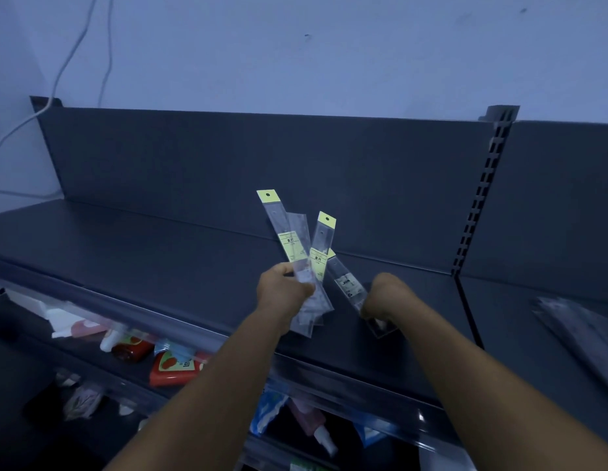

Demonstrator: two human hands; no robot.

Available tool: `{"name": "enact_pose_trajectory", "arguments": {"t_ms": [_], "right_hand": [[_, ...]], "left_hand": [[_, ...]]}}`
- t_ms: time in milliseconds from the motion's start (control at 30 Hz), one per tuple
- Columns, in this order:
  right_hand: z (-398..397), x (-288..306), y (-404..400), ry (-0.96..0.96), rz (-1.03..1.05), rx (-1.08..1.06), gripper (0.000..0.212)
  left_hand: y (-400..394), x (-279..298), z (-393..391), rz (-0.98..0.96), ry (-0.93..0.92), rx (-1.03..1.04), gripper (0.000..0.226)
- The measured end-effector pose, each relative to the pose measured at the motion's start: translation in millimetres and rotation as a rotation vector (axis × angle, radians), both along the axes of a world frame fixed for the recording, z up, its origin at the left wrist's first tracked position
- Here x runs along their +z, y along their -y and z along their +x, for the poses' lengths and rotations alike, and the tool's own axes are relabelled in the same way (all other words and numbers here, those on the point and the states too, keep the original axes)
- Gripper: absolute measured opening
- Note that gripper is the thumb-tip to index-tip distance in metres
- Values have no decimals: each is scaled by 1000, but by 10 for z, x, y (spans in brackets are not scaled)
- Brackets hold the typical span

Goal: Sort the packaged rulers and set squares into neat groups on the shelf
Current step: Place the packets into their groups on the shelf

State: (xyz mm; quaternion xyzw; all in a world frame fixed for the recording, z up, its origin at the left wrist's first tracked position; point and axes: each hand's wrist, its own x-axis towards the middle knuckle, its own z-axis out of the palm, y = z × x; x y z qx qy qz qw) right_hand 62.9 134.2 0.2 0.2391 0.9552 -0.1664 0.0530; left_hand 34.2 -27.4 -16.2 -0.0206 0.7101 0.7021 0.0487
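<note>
My left hand (pixel 281 289) grips a fanned bunch of packaged rulers (pixel 297 243) in clear sleeves with yellow header cards, held above the dark grey shelf (pixel 153 253). My right hand (pixel 386 297) pinches the lower end of one more packaged ruler (pixel 346 283), which lies slanted with its yellow top tucked behind the bunch. At the far right lies a blurred pile of clear packaged set squares (pixel 581 328) on the neighbouring shelf section.
A slotted upright post (pixel 479 198) divides the shelf from the right section. The lower shelf holds a red box (pixel 175 368), bottles and bagged items. White cables (pixel 58 76) hang on the wall at the left.
</note>
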Motion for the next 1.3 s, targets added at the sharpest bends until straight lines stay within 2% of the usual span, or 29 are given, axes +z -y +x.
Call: {"name": "enact_pose_trajectory", "arguments": {"t_ms": [67, 133, 233, 333, 467, 600, 867, 1300], "right_hand": [[32, 8, 2, 0, -21, -24, 20], [97, 30, 5, -12, -38, -14, 6], [217, 53, -42, -120, -187, -54, 12], [476, 150, -100, -321, -328, -104, 7], [954, 242, -200, -574, -523, -121, 27], [1401, 243, -427, -737, -602, -177, 23], [2264, 242, -1120, -915, -538, -343, 17], [3454, 214, -3016, -768, -259, -500, 16]], "left_hand": [[6, 11, 38, 8, 0, -8, 36], [7, 38, 92, 20, -7, -21, 36], [-24, 117, 236, 43, -19, -41, 34], [-98, 199, 432, 75, -32, -78, 32], [-317, 279, 725, 88, -46, -163, 32], [-682, 365, 1041, 99, -50, -265, 27], [-1590, 458, 1717, 130, -41, -492, 27], [-3466, 358, 2632, 20, 28, -614, 29]]}}
